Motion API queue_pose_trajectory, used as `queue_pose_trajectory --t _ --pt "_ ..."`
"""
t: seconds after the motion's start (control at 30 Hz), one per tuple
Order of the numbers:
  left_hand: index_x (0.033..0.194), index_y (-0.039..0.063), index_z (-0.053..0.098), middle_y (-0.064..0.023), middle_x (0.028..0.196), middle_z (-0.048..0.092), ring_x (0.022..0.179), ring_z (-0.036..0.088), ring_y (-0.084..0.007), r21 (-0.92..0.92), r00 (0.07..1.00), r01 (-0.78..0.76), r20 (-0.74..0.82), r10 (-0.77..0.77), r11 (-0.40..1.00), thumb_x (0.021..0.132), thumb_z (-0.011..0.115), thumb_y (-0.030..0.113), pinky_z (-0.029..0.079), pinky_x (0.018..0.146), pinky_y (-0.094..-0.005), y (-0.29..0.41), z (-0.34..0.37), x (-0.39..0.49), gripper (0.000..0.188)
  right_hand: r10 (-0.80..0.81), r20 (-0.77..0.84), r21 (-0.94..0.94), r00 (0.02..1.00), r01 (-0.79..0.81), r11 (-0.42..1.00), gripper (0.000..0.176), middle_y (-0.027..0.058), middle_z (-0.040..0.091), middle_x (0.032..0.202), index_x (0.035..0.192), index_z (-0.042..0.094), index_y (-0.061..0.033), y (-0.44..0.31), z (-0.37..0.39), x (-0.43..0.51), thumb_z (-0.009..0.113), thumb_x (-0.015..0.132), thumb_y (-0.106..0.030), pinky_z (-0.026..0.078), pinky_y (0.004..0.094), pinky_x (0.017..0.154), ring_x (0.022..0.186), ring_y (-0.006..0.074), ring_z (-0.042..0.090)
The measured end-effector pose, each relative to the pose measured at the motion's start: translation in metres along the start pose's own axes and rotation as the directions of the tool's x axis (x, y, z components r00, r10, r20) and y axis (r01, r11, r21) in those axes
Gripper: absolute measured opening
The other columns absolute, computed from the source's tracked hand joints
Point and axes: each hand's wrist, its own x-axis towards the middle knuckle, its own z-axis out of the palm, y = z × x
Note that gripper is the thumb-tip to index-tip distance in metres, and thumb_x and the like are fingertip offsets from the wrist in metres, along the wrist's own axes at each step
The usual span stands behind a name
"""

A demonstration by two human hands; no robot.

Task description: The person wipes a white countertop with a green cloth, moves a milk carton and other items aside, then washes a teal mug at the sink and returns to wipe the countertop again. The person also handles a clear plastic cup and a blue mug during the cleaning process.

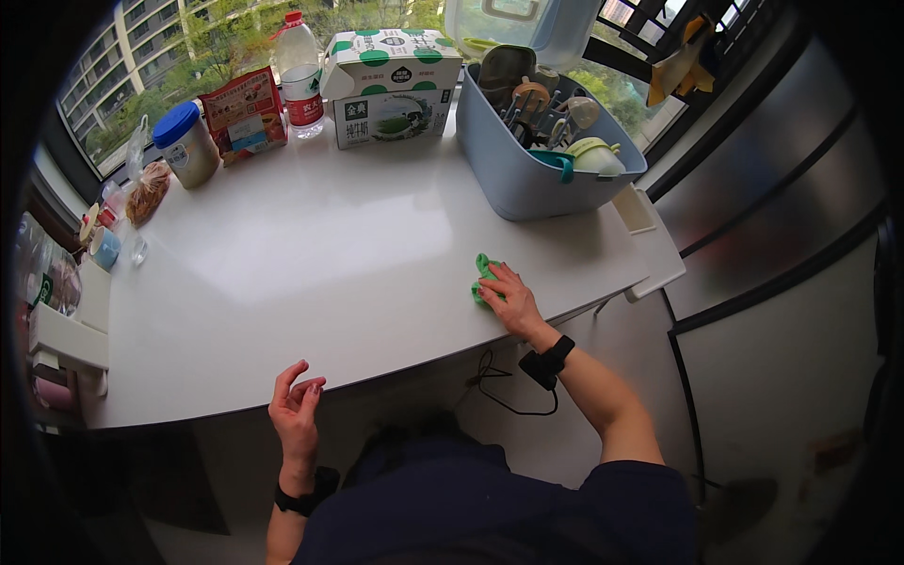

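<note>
My right hand (514, 304) presses a crumpled green cloth (486, 272) onto the white tabletop (318, 282), near its front edge on the right. The fingers lie over the cloth and hide part of it. My left hand (295, 402) is raised by the front edge of the table, fingers apart and curled a little, holding nothing. Each wrist wears a black band. Beyond the cloth stands a blue-grey plastic bin (544, 187) with an upright lid, holding bottle parts and a drying rack.
Along the window stand a milk carton box (395, 120), a plastic water bottle (300, 85), a red food packet (247, 120) and a blue-lidded jar (187, 148). A bag of dried food (148, 191) and a blue cup (106, 247) are at left. A black cable (519, 412) hangs below.
</note>
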Motion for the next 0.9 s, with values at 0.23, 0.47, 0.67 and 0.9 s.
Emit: queue_pose_trajectory --t 0.23,0.47,0.67,0.9 --pt "0.120 -0.004 0.052 -0.0115 0.120 0.052 0.095 0.062 -0.0180 -0.091 0.998 0.031 0.059 -0.026 0.995 0.087 0.053 -0.006 0.050 0.086 -0.0298 0.000 -0.043 0.000 0.032 -0.310 -0.153 0.056 0.939 0.321 0.945 0.021 0.0084 0.064 0.115 0.087 0.068 -0.0058 -0.108 0.104 -0.058 0.059 0.070 0.000 0.046 0.0378 0.095 0.119 0.0311 0.051" --pt "0.120 -0.004 0.051 -0.0131 0.119 0.053 0.095 0.062 -0.0179 -0.088 0.998 -0.012 0.060 0.017 0.996 0.087 0.053 -0.006 0.049 0.085 -0.0292 0.009 -0.062 -0.005 0.033 -0.487 0.119 0.553 0.865 0.350 0.756 0.023 0.0091 0.066 0.106 0.088 0.067 -0.0031 -0.191 0.163 -0.085 0.060 0.068 0.005 0.051 0.0306 0.082 0.100 0.0235 0.061" --pt "0.121 -0.003 0.052 -0.0106 0.116 0.056 0.093 0.062 -0.0159 -0.058 0.969 -0.035 -0.247 0.020 0.998 0.088 0.052 -0.005 0.049 0.082 -0.0270 0.015 -0.103 -0.036 0.033 0.077 -0.183 0.632 0.980 0.057 0.773 0.027 0.0058 0.064 0.107 0.110 0.061 0.0012 -0.124 0.079 -0.053 0.057 0.084 -0.002 0.048 0.0223 0.074 0.084 0.0098 0.058" --pt "0.121 -0.002 0.053 -0.0098 0.114 0.056 0.092 0.062 -0.0158 -0.037 0.868 0.075 -0.490 -0.083 0.996 0.088 0.052 -0.003 0.050 0.079 -0.0264 0.008 -0.133 -0.097 0.032 -0.134 -0.419 -0.081 0.898 0.111 0.991 0.026 0.0198 0.058 0.120 0.111 0.060 0.0009 -0.073 0.094 -0.030 0.050 0.089 -0.008 0.041 0.0397 0.098 0.116 0.0350 0.050"
